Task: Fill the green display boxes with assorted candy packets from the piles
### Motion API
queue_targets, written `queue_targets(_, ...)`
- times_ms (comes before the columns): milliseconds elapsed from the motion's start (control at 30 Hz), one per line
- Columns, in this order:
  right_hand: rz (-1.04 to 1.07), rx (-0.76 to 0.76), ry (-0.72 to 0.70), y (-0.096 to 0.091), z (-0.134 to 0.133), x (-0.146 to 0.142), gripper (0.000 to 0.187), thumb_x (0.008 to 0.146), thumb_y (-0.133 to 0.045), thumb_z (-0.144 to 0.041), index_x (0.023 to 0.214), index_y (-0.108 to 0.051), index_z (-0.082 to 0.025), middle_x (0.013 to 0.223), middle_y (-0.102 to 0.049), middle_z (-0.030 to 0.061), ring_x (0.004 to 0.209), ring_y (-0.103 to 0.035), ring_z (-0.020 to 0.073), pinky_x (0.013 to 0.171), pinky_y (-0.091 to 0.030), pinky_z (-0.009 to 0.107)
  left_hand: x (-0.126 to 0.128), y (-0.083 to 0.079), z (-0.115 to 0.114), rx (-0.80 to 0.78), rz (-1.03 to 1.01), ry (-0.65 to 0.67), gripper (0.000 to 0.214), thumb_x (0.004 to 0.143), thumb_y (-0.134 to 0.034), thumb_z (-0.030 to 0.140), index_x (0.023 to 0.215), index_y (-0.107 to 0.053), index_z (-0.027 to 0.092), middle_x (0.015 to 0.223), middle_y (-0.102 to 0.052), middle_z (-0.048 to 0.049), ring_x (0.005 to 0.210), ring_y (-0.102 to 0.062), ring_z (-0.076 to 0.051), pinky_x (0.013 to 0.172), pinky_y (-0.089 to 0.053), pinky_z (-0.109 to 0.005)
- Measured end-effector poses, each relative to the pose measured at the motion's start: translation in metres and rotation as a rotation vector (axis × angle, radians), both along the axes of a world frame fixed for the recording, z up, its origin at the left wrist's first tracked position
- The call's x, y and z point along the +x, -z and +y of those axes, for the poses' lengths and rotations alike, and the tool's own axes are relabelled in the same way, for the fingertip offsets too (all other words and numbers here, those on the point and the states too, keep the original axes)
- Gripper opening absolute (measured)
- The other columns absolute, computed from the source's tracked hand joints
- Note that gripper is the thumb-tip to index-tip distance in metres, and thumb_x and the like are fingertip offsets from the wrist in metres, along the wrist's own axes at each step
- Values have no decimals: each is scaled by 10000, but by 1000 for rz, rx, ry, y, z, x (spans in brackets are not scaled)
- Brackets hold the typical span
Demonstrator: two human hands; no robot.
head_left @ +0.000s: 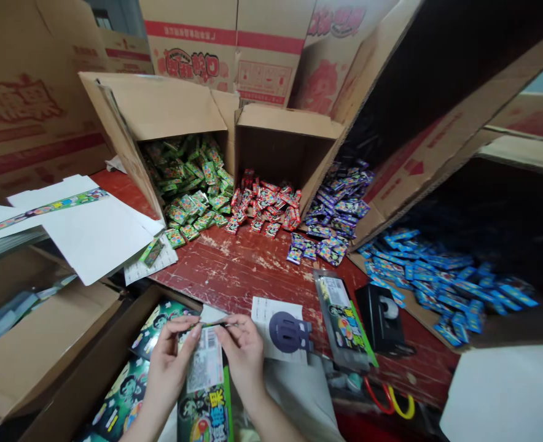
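A printed candy bag (202,405), dark green with a white barcode label, hangs upright in front of me. At its top edge, my left hand (172,359) pinches the left side between thumb and fingers. My right hand (244,353) grips the same edge from the right, thumb on the near face. Whether the bag's mouth is parted cannot be seen. Below and left of my hands, similar green printed bags (126,393) lie in a cardboard box (94,356). Just right of my right hand, a purple round plastic piece (287,331) rests on a printed paper sheet (260,310).
Tipped cartons spill green candy packets (198,205), red packets (271,205), purple packets (333,212) and blue packets (456,282) onto the red table (234,270). Another candy bag (343,313) lies beside a black device (382,316). White card sheets (96,236) are left; red and yellow handles (391,399) front right.
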State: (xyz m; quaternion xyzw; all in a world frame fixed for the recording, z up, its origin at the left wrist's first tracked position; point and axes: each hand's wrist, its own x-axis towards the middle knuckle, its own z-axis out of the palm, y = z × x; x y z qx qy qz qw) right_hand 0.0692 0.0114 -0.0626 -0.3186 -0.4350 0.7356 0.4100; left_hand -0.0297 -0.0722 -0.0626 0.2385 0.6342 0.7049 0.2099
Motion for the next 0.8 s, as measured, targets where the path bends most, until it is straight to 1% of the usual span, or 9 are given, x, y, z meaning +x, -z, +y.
queue_targets(100,-11,-23,20,9,-2,-2,250,714,-742,-248,889,-575,-185,809,-693,32,750,-662,159,685,-521,255,-2,8,1,10,-37,41,152,784,-675,279,835,-544,222,1019,-656,-61,1029,-587,-211,940,-406,-377)
queue_targets(233,-54,27,-8,15,2,2,254,754,-712,-258,976,-615,-179,906,-707,65,831,-667,189,756,-528,302,5,4,6,-4,-73,52,175,784,-671,289,844,-523,219,1053,-653,-77,1054,-590,-231,933,-416,-395)
queue_targets(367,-150,229,-115,6,11,8,123,819,-636,-275,889,-673,-181,918,-691,80,893,-652,207,802,-519,321,11,-5,9,1,-84,53,188,788,-668,298,820,-502,216,1010,-673,-73,1020,-606,-225,911,-421,-385)
queue_targets(433,-160,326,-144,-1,13,10,89,825,-620,-258,836,-672,-186,897,-676,76,890,-647,207,793,-520,319,13,-8,9,19,-88,60,220,786,-676,282,872,-480,231,932,-687,-41,938,-626,-202,868,-440,-366)
queue_targets(467,-154,345,-141,-3,14,11,80,827,-615,-246,857,-664,-191,885,-674,71,872,-650,202,782,-522,318,14,-9,8,19,-90,58,260,782,-682,276,934,-473,242,888,-689,-23,886,-629,-190,836,-450,-351)
queue_targets(567,-159,343,-118,-10,16,15,146,816,-631,-222,961,-645,-215,832,-683,45,788,-658,180,737,-524,305,14,-16,5,-50,-57,97,321,768,-697,286,1034,-524,235,839,-683,-17,820,-614,-179,782,-455,-312)
queue_targets(667,-177,363,-206,-18,21,17,49,758,-699,-232,802,-704,-211,785,-675,42,759,-648,178,677,-516,280,11,-25,2,-127,16,178,168,750,-706,333,828,-661,190,852,-676,-52,879,-605,-201,812,-446,-303)
queue_targets(733,-145,292,-297,-24,26,17,48,709,-743,-246,708,-720,-204,788,-673,45,764,-646,182,660,-515,275,9,-28,1,-160,-27,171,188,732,-717,366,776,-687,186,838,-684,-54,856,-614,-201,794,-457,-298)
queue_targets(800,-116,147,-368,-28,32,18,97,662,-780,-257,725,-732,-201,806,-693,44,771,-651,183,690,-519,286,7,-28,1,-193,-168,143,260,710,-732,394,866,-693,189,838,-704,-52,809,-633,-194,745,-480,-291)
